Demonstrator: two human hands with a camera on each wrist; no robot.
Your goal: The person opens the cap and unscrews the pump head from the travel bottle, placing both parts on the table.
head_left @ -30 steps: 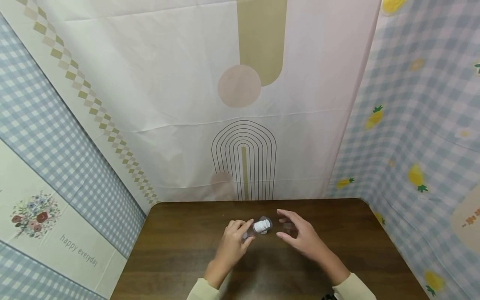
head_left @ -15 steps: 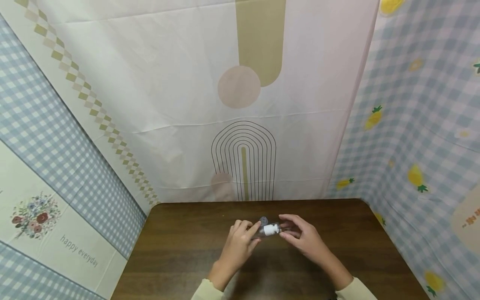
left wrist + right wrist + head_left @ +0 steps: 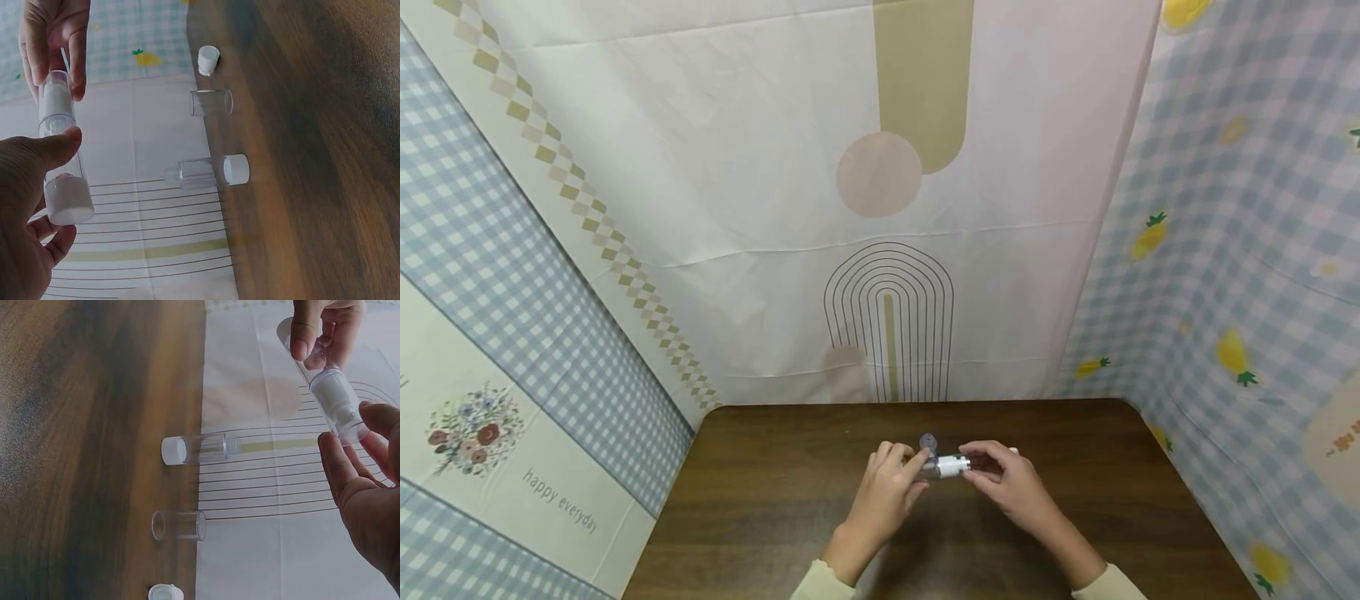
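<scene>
Clear plastic and white, filling both grips: holding a pump bottle [image 3: 952,466] roughly level above the brown table [image 3: 760,500], pointing its white base [image 3: 70,200] leftward. With the left hand [image 3: 883,492], grasping the clear body [image 3: 74,166] near that base, laying the thumb across one side and curling fingers round the other. With the right hand [image 3: 1015,492], pinching the opposite end, pressing thumb and fingertips against the clear cap [image 3: 355,432]; seeing a white pump section [image 3: 55,100] through the transparent wall.

Facing a second bottle [image 3: 197,174] just beyond the hands, standing upright on the table and showing a white bottom and a threaded neck. Beside it, apart from it, seeing a clear sleeve [image 3: 179,525] standing upright, then a small white piece [image 3: 208,59] farther to the right, peeking out behind the right hand in the head view. Wearing pale yellow sleeves [image 3: 1108,583] on both arms. Looking onward to a cream wall cloth [image 3: 737,167], printed with arches and a pink circle, and to blue checked cloth [image 3: 1195,275] hanging on both sides, showing pineapples on the right.
</scene>
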